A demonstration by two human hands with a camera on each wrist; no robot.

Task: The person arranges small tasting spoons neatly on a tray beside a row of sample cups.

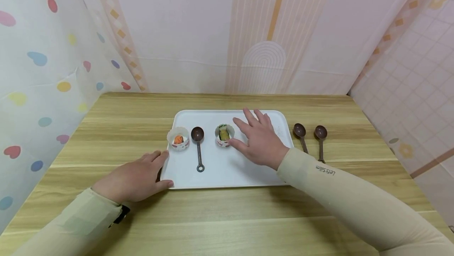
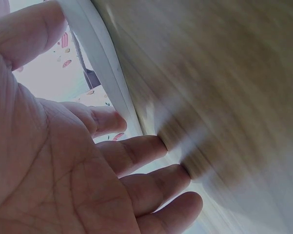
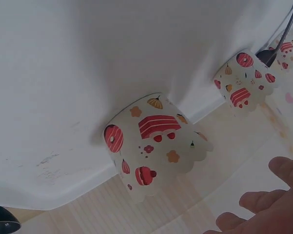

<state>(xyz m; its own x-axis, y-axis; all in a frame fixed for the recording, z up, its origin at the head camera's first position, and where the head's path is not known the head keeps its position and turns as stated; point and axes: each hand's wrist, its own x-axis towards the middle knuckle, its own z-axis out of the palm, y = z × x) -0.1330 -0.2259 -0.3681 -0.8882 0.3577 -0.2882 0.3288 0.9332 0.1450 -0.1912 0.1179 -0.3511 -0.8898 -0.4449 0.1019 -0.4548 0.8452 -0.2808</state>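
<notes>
My left hand lies at the left end of a white tray, thumb and index finger against its rim, other fingertips on the table in the left wrist view. My right hand is spread above the tray, fingers apart, holding nothing. Its thumb tip is near a patterned paper cup with a yellow-green piece inside. Another paper cup, hidden under the hand in the head view, stands close in the right wrist view. A third cup holds an orange piece with a dark band.
A brown measuring spoon lies on the tray between the left and middle cups. To the tray's right, two similar spoons, one farther left and one farther right, lie on the wooden table. Patterned curtains hang around it.
</notes>
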